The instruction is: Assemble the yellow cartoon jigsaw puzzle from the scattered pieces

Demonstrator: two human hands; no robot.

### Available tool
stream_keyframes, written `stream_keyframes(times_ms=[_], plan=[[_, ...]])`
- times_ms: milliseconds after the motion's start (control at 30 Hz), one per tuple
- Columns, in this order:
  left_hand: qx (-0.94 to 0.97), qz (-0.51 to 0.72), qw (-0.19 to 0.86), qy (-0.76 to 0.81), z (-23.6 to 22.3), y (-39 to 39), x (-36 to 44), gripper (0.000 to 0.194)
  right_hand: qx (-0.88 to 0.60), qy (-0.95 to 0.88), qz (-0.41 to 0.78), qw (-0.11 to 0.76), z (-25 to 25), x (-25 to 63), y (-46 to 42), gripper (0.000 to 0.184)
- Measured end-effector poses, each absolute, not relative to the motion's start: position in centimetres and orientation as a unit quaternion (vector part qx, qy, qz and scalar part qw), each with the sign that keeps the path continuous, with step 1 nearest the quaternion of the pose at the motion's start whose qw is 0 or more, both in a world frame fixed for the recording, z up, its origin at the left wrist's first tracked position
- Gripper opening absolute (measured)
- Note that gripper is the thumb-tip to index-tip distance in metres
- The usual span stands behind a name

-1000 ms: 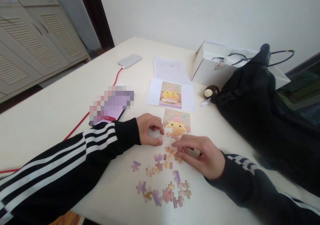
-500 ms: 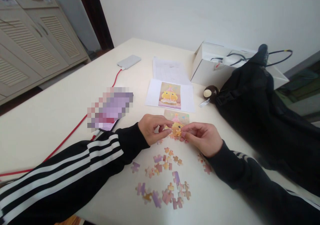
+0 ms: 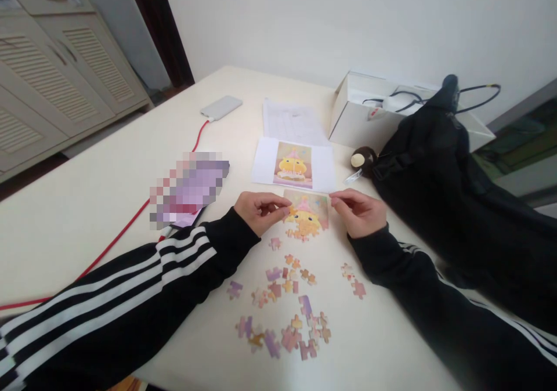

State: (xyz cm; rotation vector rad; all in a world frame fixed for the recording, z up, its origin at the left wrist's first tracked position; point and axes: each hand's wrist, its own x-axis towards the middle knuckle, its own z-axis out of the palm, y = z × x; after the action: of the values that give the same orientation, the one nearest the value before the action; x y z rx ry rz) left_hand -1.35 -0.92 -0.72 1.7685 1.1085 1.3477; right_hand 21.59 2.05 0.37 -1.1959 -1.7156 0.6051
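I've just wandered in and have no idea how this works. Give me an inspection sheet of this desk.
Surface: pale table.
Puzzle: partly assembled puzzle, lower edge unfinished; loose pieces scattered nearer the person; printed picture on paper beyond.
Clutter: pixelated phone, grey slab, white box, black bag.
Left hand: thumb and forefinger at the puzzle's left edge; whether gripping a piece, unclear.
Right hand: fingertips by its upper right edge; grip unclear.
Cables: red cable, plugged into the slab.
Surroundings: louvred cabinet, white wall.
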Motion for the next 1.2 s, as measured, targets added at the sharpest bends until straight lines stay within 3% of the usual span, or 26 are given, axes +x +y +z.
stream_keyframes(times_ms=[467,867,1200], plan=[[0.847,0.441,0.133,0.265,-2.3,-0.2,-1.6,0.015,-0.393,-0.807,0.197,0.394,0.4,21.3,1.6,0.017],[0.860,0.424,0.128,0.255,-2.6,0.1,-1.7,0.015,-0.330,-0.849,0.173,0.375,0.4,21.1,1.5,0.016],[0.793,0.508,0.181,0.284,-0.7,-0.8,0.5,0.007,-0.259,-0.866,0.230,0.361,0.6,20.9,1.2,0.011]])
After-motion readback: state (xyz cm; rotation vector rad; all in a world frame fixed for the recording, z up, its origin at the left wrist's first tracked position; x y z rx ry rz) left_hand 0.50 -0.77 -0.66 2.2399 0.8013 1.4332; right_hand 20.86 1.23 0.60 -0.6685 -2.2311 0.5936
